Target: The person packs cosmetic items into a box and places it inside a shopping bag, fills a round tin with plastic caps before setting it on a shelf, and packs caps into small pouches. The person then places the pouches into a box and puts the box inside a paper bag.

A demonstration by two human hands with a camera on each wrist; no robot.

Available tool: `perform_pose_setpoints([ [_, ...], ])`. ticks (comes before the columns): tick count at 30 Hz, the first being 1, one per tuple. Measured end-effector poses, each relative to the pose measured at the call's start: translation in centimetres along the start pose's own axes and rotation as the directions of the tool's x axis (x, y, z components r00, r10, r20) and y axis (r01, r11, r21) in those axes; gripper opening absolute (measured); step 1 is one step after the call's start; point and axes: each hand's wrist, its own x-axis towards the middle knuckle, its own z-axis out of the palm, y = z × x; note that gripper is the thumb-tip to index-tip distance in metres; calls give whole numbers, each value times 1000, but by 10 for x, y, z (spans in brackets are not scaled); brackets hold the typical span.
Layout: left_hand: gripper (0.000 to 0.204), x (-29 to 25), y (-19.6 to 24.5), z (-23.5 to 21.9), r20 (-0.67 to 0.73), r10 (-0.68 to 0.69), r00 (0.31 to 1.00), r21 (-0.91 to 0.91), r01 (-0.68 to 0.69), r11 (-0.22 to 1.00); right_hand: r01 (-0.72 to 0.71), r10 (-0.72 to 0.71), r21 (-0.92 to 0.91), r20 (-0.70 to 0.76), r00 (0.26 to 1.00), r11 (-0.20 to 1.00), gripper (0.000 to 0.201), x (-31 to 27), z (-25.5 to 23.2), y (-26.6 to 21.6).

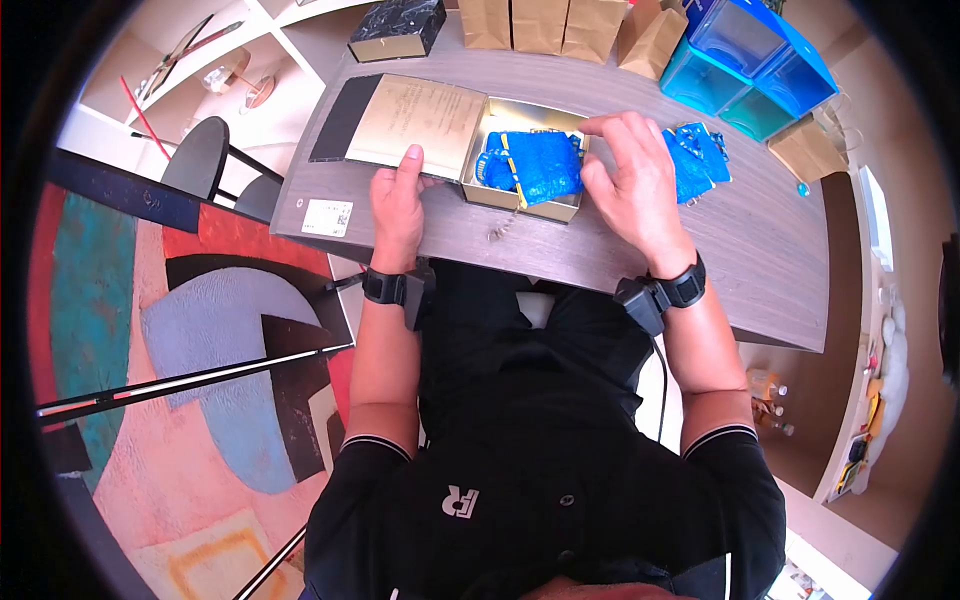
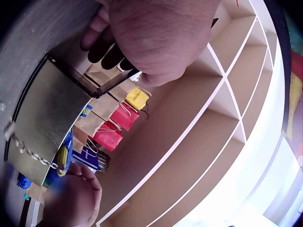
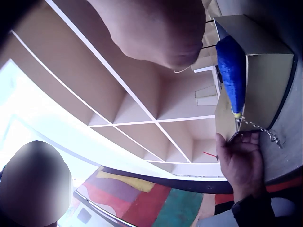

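Observation:
An open gold-lined box [image 1: 515, 200] stands on the table with its dark-backed lid [image 1: 425, 115] folded out to the left. Inside it lies a shiny blue pouch [image 1: 545, 165] with yellow trim, rising above the rim. My left hand [image 1: 398, 205] is at the lid's front edge, thumb above and fingers beneath. Beside the box's right wall, my right hand [image 1: 640, 180] has its index finger and thumb bent apart, with nothing visible between them. A small metal chain [image 3: 260, 125] hangs down the box's front. Another blue pouch [image 1: 695, 165] lies right of that hand.
Along the back stand brown paper bags [image 1: 540, 25] and a black marbled box [image 1: 398, 28]. Blue and teal plastic bins [image 1: 745, 70] occupy the back right. A white label [image 1: 327, 218] is on the table's left front. A dark round chair [image 1: 195, 160] stands to the left.

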Motion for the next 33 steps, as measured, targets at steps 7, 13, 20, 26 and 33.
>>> perform_pose_setpoints([
  [7, 34, -3, 8, 7, -19, -25, 999, 2, 25, 1000, 242, -297, 194, 352, 887, 951, 50, 14, 0, -1],
  [13, 33, 0, 1, -2, -6, -41, 999, 21, 41, 999, 230, -333, 266, 464, 821, 936, 51, 34, 7, 11],
  [20, 29, -1, 6, 5, -11, -54, 998, -10, 54, 999, 296, -271, 30, 500, 823, 955, 57, 40, 17, 5],
  [26, 31, -1, 7, 4, -4, -69, 998, 3, 69, 998, 307, -231, -108, 444, 866, 945, 55, 41, 34, -7],
  [33, 32, 0, 6, 4, 6, -58, 998, -5, 58, 998, 156, -59, -238, 371, 927, 959, 48, 36, 47, -27],
])
